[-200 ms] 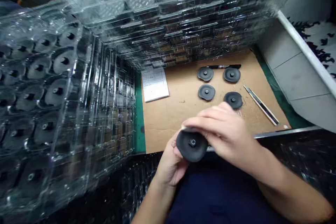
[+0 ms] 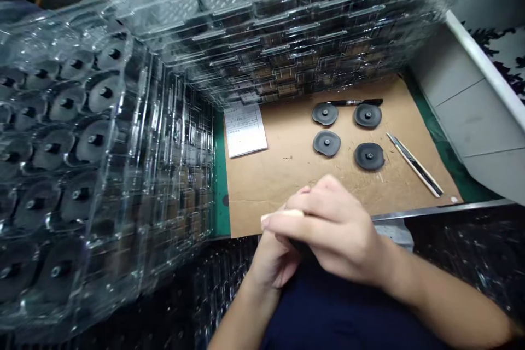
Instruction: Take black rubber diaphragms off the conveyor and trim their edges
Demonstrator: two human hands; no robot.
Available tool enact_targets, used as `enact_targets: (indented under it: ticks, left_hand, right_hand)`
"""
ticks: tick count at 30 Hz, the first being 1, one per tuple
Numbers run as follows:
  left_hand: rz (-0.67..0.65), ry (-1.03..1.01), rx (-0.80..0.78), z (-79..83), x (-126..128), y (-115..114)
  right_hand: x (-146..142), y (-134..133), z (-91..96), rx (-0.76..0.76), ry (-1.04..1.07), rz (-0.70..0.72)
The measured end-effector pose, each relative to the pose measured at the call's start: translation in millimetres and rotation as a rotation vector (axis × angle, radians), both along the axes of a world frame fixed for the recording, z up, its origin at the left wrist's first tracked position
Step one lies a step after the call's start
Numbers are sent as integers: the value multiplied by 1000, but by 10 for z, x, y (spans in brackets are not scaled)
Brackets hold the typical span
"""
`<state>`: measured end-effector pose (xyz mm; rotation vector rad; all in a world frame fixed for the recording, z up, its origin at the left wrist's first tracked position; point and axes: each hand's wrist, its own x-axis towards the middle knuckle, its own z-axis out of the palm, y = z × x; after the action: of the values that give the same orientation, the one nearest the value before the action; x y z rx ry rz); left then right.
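My left hand [image 2: 273,260] is closed below my right hand, in front of my body. Between the two hands a dark part of a black round disc [image 2: 302,248] shows; most of it is hidden by my right hand. My right hand [image 2: 334,229] lies over the disc with fingers bent, and a small pale piece [image 2: 283,215] shows along its fingertips; its kind is unclear. On the cardboard [image 2: 262,191] beyond lie several similar black discs, one of them a disc [image 2: 369,156] near my right hand, each with a small nut-like stud in its centre.
Clear plastic trays [image 2: 98,175] with black discs are stacked at left, and more clear trays [image 2: 287,38] form a wall behind. A printed paper [image 2: 246,134], a black pen [image 2: 371,102] and a utility knife [image 2: 414,164] lie on the cardboard. A grey panel [image 2: 471,104] stands at right.
My right hand has moved left and down over the disc, whose face was in plain view before and is now mostly covered. The camera view has shifted slightly.
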<state>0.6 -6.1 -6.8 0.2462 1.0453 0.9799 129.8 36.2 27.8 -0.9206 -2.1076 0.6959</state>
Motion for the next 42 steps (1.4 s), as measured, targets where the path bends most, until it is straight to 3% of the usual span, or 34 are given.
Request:
enact_targets:
  ticks: [5,8,12,14,16,20,22,24,28,32,33,37,42]
  left_hand:
    - [21,-204,97,-53,-151,-5]
    - [39,-230,82,-28,-166,8]
    - [51,-207,65,-23,-158,21]
    - [50,-198,69,-46,-161,19]
    - [35,-201,82,-77,-160,13]
    - [21,-201,128,-129,-129,-4]
    - [32,-177,133,-144,-121,-12]
    - [39,-143,108,-152,-129,-15]
    - [91,-62,77,-162,-153,5]
    - [86,-84,114,-131,-147,52]
    - [80,-91,122,-114,-150,64]
    - [71,-123,158,-54,-185,97]
    - [83,-116,149,-78,-208,97]
  right_hand:
    - [179,121,-183,-187,-106,-217]
    - [260,18,-471,-325,-41,-325]
    - [329,-186,-959,-558,-100,-307]
    - [363,-209,-1049,-611,-125,-283]
    - [369,-164,-944,-612,-104,-313]
    - [211,-39,-350,-439,77,-367]
    - [78,-25,-92,-305,126,-260]
    - [-27,-28,42,-251,103,-112]
    - [-108,23,52,-378,-49,112]
    - [-149,45,-7,-180,15,-68]
    - [-139,26,-16,-157,51,-59]
    - [60,-57,-30,-298,93,149]
    - [244,26,-46,-246,-104,-19]
